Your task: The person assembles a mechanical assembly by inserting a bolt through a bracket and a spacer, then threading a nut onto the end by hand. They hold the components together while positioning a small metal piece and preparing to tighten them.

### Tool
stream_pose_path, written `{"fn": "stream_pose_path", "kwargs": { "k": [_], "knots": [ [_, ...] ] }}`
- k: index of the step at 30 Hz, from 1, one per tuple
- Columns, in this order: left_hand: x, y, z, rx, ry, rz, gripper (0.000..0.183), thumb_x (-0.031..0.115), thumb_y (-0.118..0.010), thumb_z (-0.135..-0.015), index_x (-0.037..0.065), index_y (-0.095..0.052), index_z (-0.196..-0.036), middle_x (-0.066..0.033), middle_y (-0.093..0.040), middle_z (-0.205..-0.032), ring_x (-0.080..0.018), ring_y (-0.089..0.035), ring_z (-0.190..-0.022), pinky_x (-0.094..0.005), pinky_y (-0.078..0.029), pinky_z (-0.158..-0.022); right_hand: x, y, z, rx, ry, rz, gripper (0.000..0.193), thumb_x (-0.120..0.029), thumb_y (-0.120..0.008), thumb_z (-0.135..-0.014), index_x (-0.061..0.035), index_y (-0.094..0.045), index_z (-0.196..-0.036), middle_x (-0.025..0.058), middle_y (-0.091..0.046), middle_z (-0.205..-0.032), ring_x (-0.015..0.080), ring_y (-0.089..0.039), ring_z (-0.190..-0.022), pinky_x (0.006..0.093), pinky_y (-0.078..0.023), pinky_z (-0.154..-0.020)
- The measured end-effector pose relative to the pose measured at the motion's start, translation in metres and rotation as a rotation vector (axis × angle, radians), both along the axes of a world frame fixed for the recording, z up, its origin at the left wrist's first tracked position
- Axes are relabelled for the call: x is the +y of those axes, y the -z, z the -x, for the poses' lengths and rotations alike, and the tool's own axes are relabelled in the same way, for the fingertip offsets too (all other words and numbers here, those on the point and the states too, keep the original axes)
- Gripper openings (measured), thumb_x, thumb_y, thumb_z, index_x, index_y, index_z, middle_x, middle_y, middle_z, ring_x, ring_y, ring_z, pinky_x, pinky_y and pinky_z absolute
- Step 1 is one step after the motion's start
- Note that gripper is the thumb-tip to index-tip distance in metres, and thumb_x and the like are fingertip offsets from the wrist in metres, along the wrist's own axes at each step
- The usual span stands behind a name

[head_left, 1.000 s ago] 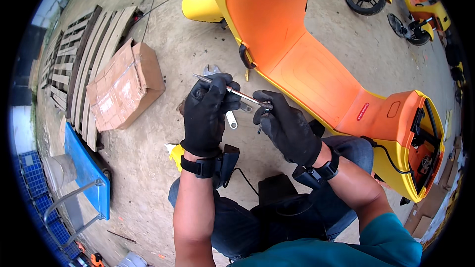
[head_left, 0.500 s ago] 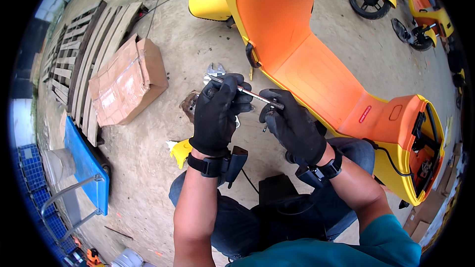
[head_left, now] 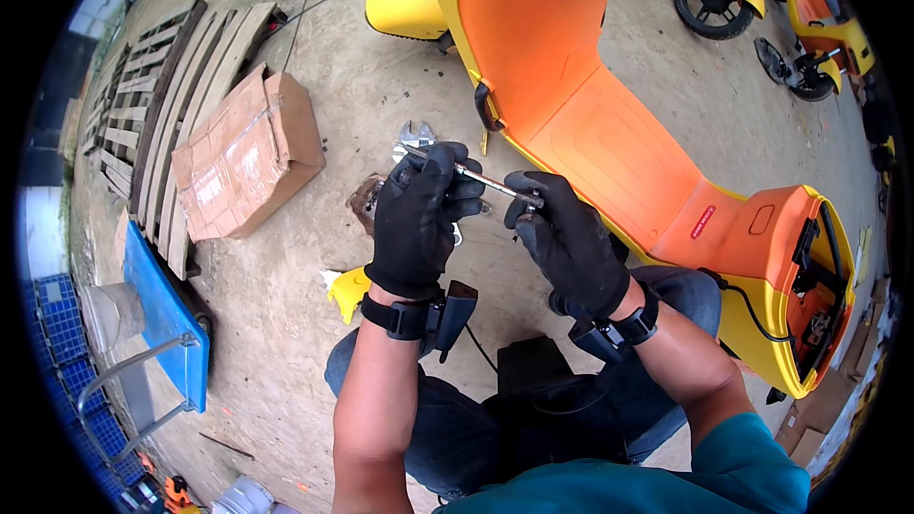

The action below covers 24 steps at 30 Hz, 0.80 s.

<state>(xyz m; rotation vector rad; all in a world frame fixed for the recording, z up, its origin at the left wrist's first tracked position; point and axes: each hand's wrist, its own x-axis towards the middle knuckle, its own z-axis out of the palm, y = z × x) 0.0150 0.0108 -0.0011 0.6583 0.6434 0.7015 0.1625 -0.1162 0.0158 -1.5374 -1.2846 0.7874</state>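
Note:
My left hand [head_left: 414, 228], in a black glove, is closed around a slim, shiny metal rod [head_left: 488, 182]. The rod slants down from left to right and bridges the gap between my hands. My gloved right hand [head_left: 571, 247] pinches its darker far end between thumb and fingers. What kind of tool the rod is, and whether a small part sits at its tip, I cannot make out. Just beyond my left hand an adjustable wrench [head_left: 416, 133] lies on the ground. A dark brown lump [head_left: 365, 198] and a broken-edged yellow piece [head_left: 349, 293] lie by that hand.
To the right stands a yellow and orange scooter body [head_left: 609, 148], close to my right arm. A cardboard box [head_left: 243, 157] and a wooden pallet [head_left: 157, 124] are at the left, with a blue platform cart [head_left: 162, 309] nearer. More scooters [head_left: 714, 0] stand at the far right.
My right hand has shifted slightly right, and its fingers have changed position at the rod's end. A small dark bit below those fingers no longer shows. My left hand has barely moved.

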Motion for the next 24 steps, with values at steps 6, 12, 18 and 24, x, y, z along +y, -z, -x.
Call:
{"fn": "stream_pose_path", "kwargs": {
  "k": [6, 12, 18, 24],
  "knots": [
    [-0.001, -0.001, 0.0, 0.025, -0.002, -0.004, 0.026, 0.027, -0.059, -0.098, 0.004, -0.064, -0.108, -0.0062, -0.068, -0.089, -0.0109, -0.066, -0.072, -0.0236, -0.056, -0.064, 0.001, 0.006, 0.0, -0.074, 0.029, -0.075, 0.038, -0.003, -0.058, -0.089, -0.0012, -0.052, -0.127, 0.017, -0.063, -0.103, 0.0273, -0.064, -0.084, 0.0352, -0.051, -0.077],
    [0.0, 0.0, 0.002, 0.027, 0.008, -0.014, 0.027, 0.028, -0.058, -0.099, 0.003, -0.064, -0.109, -0.0065, -0.068, -0.09, -0.0108, -0.066, -0.072, -0.0236, -0.056, -0.064, 0.002, 0.003, 0.0, -0.057, 0.02, -0.065, 0.039, -0.003, -0.06, -0.088, -0.0027, -0.053, -0.126, 0.0144, -0.063, -0.094, 0.0226, -0.061, -0.075, 0.0349, -0.05, -0.07],
    [-0.001, -0.003, 0.001, 0.069, -0.003, -0.026, 0.029, 0.029, -0.057, -0.099, 0.002, -0.063, -0.11, -0.0067, -0.067, -0.09, -0.0108, -0.066, -0.072, -0.0238, -0.057, -0.064, -0.001, 0.003, 0.0, 0.021, -0.017, -0.002, 0.035, -0.005, -0.059, -0.09, -0.0035, -0.052, -0.125, 0.0159, -0.063, -0.09, 0.027, -0.063, -0.074, 0.0355, -0.049, -0.067],
    [-0.003, -0.012, 0.001, 0.137, 0.02, -0.052, 0.031, 0.033, -0.054, -0.101, 0.002, -0.058, -0.106, -0.0036, -0.062, -0.084, -0.0085, -0.06, -0.071, -0.0202, -0.051, -0.063, 0.0, 0.005, 0.001, 0.034, -0.018, -0.024, 0.033, -0.008, -0.059, -0.092, -0.0032, -0.052, -0.123, 0.0168, -0.062, -0.084, 0.0301, -0.063, -0.071, 0.0359, -0.049, -0.066]
  ]
}}
